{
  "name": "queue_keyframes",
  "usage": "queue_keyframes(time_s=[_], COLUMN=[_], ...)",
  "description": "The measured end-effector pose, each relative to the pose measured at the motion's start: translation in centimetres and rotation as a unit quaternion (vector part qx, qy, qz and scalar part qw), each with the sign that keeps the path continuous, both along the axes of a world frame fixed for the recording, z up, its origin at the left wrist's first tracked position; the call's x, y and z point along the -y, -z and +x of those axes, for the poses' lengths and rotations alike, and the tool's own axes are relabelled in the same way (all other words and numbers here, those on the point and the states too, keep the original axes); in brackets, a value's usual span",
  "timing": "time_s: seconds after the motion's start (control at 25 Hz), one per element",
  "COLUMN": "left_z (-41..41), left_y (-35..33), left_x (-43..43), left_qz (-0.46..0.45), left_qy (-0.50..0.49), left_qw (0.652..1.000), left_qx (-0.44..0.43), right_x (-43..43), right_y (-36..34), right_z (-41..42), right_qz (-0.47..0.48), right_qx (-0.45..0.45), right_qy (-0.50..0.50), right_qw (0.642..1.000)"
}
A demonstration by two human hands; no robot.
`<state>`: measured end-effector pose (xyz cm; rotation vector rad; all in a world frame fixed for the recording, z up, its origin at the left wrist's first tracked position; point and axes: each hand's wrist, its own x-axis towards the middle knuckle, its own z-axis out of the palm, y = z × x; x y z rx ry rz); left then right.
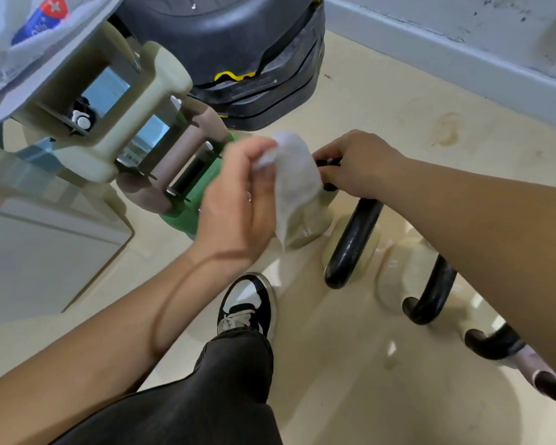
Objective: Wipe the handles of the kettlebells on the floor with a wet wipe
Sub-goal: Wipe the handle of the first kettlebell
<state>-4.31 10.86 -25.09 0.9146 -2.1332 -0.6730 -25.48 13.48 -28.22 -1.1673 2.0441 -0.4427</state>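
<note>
A row of cream kettlebells with black handles stands on the floor at the right. My left hand [238, 200] pinches a white wet wipe [294, 187] that hangs down in front of the farthest kettlebell [312, 226]. My right hand [357, 162] grips that kettlebell's black handle [326, 162], mostly hidden by the wipe and my fingers. The second kettlebell's handle [350, 245] and the third kettlebell's handle [430, 297] stand free below my right forearm. A fourth handle [491, 345] shows at the lower right.
A rack with cream, brown and green dumbbells [142, 117] stands at the left. A stack of black step platforms [254, 59] sits behind. A grey tray [29, 59] holds a wipes packet. My shoe [247, 306] is planted near the kettlebells. A wall skirting [446, 59] runs at the back right.
</note>
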Motion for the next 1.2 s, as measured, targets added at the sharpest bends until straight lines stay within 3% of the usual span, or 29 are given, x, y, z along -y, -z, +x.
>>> queue_keyframes(time_s=[0.08,0.16,0.24,0.28,0.44,0.56,0.76,0.84,0.92,1.04,1.08,1.2], left_z=[-0.3,0.0,1.1,1.5,1.6,1.6,-4.3,-7.1,-6.2,-1.6,-0.7,-3.4], left_y=[-0.1,1.7,4.4,5.0,4.6,5.8,3.7,3.3,4.2,4.5,4.4,4.2], left_x=[1.1,1.0,0.4,0.5,2.3,2.9,3.2,4.1,4.2,2.8,2.5,2.5], left_qz=[-0.003,-0.028,-0.023,0.006,0.138,0.227,0.082,0.092,0.082,0.054,0.026,-0.18], left_qy=[-0.042,0.018,0.113,0.121,0.046,0.059,0.115,0.169,0.218,0.206,0.174,0.113], left_qw=[0.999,0.989,0.954,0.951,0.979,0.959,0.913,0.898,0.907,0.914,0.904,0.856], left_qx=[0.002,0.145,0.278,0.284,0.14,0.157,0.383,0.396,0.35,0.344,0.389,0.472], right_x=[-0.3,-0.3,-0.3,-0.4,-0.8,-1.0,-1.1,-1.3,-1.9,-2.4,-2.2,-1.5], right_y=[0.0,-0.1,-0.1,-0.1,-0.2,-0.4,-0.4,-0.6,-1.2,-1.5,-1.5,-1.9], right_z=[0.1,0.2,0.3,0.3,0.1,0.0,0.3,-0.5,-1.4,-2.4,-2.2,-1.4], right_qz=[0.002,0.0,0.0,0.001,0.001,0.006,0.009,-0.003,0.007,0.025,0.029,0.042], right_qx=[-0.001,-0.003,-0.002,-0.003,0.009,0.012,-0.022,0.009,0.061,0.051,0.049,0.058], right_qy=[0.007,0.012,0.019,0.022,0.025,0.025,0.029,0.03,0.031,0.032,0.036,0.058], right_qw=[1.0,1.0,1.0,1.0,1.0,1.0,0.999,0.999,0.998,0.998,0.998,0.996])
